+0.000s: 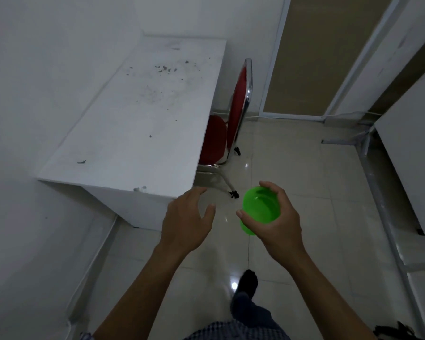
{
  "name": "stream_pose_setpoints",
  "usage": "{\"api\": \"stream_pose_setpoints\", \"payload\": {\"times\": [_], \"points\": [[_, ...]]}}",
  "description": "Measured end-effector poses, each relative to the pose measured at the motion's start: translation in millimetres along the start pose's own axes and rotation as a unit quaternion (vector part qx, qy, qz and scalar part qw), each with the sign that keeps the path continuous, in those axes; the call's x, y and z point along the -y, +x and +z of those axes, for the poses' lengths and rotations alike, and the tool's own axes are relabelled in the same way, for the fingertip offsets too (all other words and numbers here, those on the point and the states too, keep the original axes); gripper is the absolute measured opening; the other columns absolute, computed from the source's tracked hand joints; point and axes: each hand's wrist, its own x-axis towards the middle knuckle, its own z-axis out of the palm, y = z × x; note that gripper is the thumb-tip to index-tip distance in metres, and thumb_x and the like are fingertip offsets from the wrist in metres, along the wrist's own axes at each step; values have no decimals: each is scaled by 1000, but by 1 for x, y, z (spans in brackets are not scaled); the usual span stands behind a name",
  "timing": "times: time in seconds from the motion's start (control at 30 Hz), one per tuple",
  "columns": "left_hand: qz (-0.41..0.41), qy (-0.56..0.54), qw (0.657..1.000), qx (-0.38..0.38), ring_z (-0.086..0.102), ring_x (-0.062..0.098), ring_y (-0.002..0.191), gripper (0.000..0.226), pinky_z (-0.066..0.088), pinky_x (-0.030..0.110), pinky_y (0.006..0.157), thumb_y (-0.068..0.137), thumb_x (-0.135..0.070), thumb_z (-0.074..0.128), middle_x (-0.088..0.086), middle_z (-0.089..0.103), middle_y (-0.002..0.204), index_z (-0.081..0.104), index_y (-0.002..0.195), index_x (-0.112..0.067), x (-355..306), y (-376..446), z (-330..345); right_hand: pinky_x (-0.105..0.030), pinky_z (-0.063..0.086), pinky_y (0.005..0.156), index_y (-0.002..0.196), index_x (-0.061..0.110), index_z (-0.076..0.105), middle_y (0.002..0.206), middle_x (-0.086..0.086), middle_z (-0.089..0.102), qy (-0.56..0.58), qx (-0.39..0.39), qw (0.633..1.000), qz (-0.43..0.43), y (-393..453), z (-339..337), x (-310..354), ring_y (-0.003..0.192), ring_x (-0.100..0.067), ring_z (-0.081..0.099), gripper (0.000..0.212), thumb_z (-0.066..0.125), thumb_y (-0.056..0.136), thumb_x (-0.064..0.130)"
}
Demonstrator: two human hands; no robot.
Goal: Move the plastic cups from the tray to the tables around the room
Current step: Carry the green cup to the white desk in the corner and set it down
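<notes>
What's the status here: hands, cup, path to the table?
Right hand grips green cup, carried over the floor. Left hand open, holding nothing. White table ahead-left, nothing blocking the near end; red chair tucked at its right side.

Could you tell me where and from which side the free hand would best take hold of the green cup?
Probably by the side wall just under the rim, coming from the left. The green cup is upright with its mouth open, and the right hand wraps its right and near side, thumb in front. The left wall is bare and faces the open left hand.
</notes>
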Motion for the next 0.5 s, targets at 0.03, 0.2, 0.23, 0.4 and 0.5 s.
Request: {"api": "stream_pose_setpoints", "payload": {"times": [0.03, 0.2, 0.23, 0.4, 0.5], "points": [[-9, 2, 1000, 1, 55, 19, 126, 50, 41, 40, 107, 95, -44, 60, -2, 57, 142, 52, 139, -23, -5, 15, 4, -3, 43, 86, 128, 32, 57, 119, 26, 59, 0, 7, 1000, -1, 18, -2, -3, 109, 11, 56, 71, 94, 67, 29], [-52, -9, 999, -8, 53, 21, 130, 51, 40, 42, 111, 95, -43, 59, 0, 55, 144, 51, 141, -20, -30, 81, 21, -2, 43, 84, 127, 34, 57, 119, 23, 62, -2, 43, 999, -9, 102, -15, -14, 108, 10, 58, 72, 95, 66, 28], [-56, -13, 998, -13, 54, 21, 129, 51, 41, 43, 111, 95, -42, 60, 1, 56, 143, 52, 140, -19, -34, 93, 24, -1, 42, 85, 127, 33, 57, 119, 24, 61, -6, 52, 999, -14, 118, -16, -16, 108, 11, 58, 71, 94, 66, 28], [-69, -22, 996, -45, 57, 21, 124, 46, 43, 41, 106, 94, -37, 63, 0, 61, 137, 57, 135, -18, -48, 151, 30, -4, 43, 89, 129, 30, 58, 121, 24, 61, -9, 75, 997, -33, 191, -16, -20, 109, 10, 58, 71, 94, 67, 30], [-81, -31, 995, -56, 57, 20, 125, 45, 43, 42, 108, 93, -37, 63, 0, 61, 137, 58, 134, -18, -47, 191, 33, -5, 43, 88, 127, 34, 57, 119, 28, 60, -8, 90, 995, -40, 233, -10, -22, 110, 9, 58, 69, 93, 68, 30]]}}
